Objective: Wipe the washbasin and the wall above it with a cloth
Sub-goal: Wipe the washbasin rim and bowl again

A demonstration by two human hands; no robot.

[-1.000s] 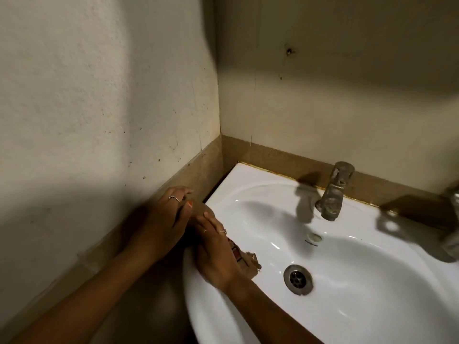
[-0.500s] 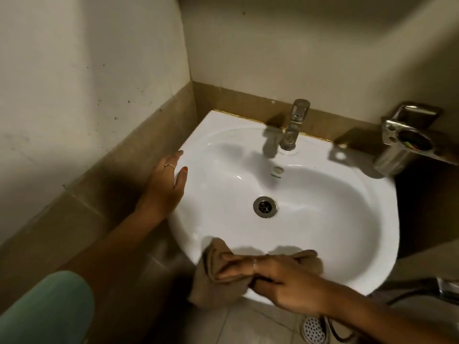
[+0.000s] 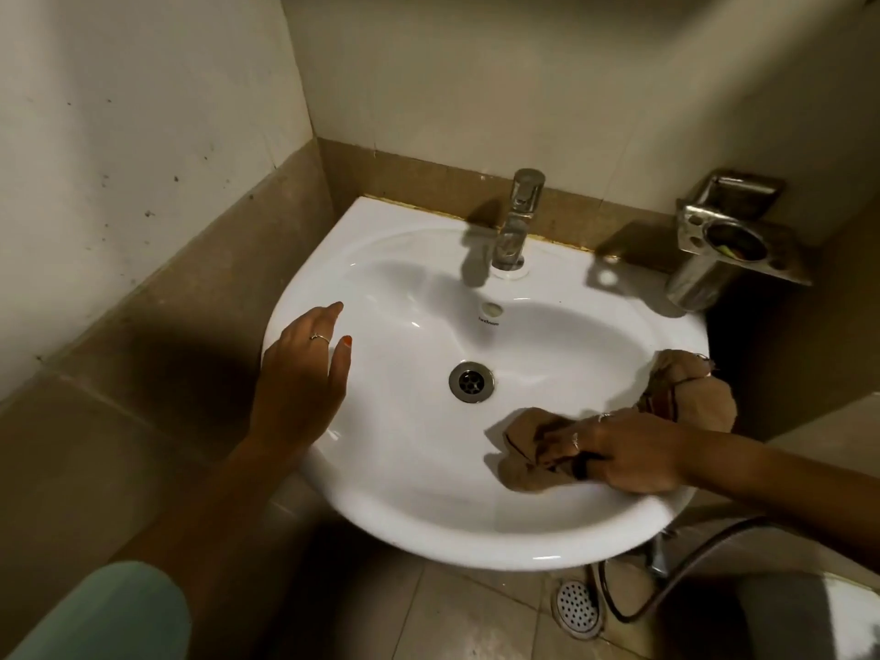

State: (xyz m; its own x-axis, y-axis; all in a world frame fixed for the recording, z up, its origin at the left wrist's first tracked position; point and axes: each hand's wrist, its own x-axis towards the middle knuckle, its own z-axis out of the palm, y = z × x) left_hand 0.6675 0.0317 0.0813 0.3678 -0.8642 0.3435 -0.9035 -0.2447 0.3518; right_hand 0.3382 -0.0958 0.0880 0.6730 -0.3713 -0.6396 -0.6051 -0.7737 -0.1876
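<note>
Wall [image 3: 476,88] of pale plaster is seen behind and left of the basin [image 3: 428,526], speckled with dark spots on the left side, with a tan tile band below it. White and glossy, the basin is fixed in the corner, its drain [image 3: 471,381] at the middle. A brown cloth [image 3: 538,452], crumpled and marked with dark lines, is spread along the basin's front right rim, one end draped over the right edge. It is gripped by the right hand [image 3: 628,452], fingers curled into the bunched fabric. The left hand [image 3: 305,373] is laid on the left rim, fingers straight and close together, thumb apart. A tap [image 3: 516,221] is mounted at the back rim. A steel holder [image 3: 724,235] is fixed to the wall at right. A hose [image 3: 705,559] and floor drain [image 3: 577,608] are seen below.
</note>
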